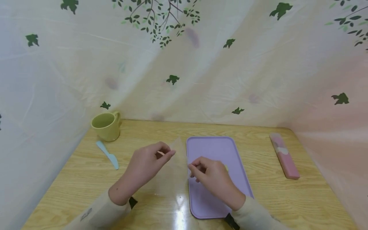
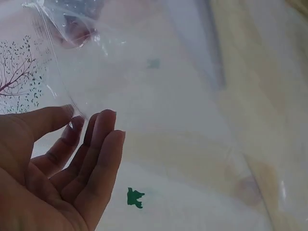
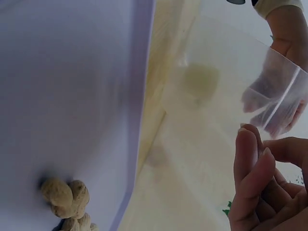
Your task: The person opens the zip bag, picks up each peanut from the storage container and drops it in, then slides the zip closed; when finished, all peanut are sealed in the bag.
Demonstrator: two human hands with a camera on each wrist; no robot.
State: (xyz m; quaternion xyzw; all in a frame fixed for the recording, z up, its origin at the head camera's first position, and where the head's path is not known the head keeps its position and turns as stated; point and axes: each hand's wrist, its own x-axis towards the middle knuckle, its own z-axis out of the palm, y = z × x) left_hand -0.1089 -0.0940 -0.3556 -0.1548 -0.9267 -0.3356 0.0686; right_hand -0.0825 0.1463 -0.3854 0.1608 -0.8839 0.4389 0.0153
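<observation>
A clear plastic bag point(image 1: 173, 179) is stretched between my two hands, above the table just left of the purple tray point(image 1: 207, 145). My left hand point(image 1: 150, 161) pinches its edge between thumb and forefinger, the other fingers loosely bent. On the other side, my right hand point(image 1: 215, 177) pinches the bag with its fingertips, over the tray's left rim. Several unshelled peanuts point(image 3: 70, 197) lie in the tray, mostly hidden behind the right hand in the head view. Through the see-through film, the left hand shows in the right wrist view.
A green mug point(image 1: 107, 127) stands at the back left, with a light blue plastic knife point(image 1: 107, 155) in front of it. To the right lies a long pink case point(image 1: 284, 156). A curtain printed with leaves point(image 1: 201, 80) hangs around the wooden table point(image 1: 149, 131).
</observation>
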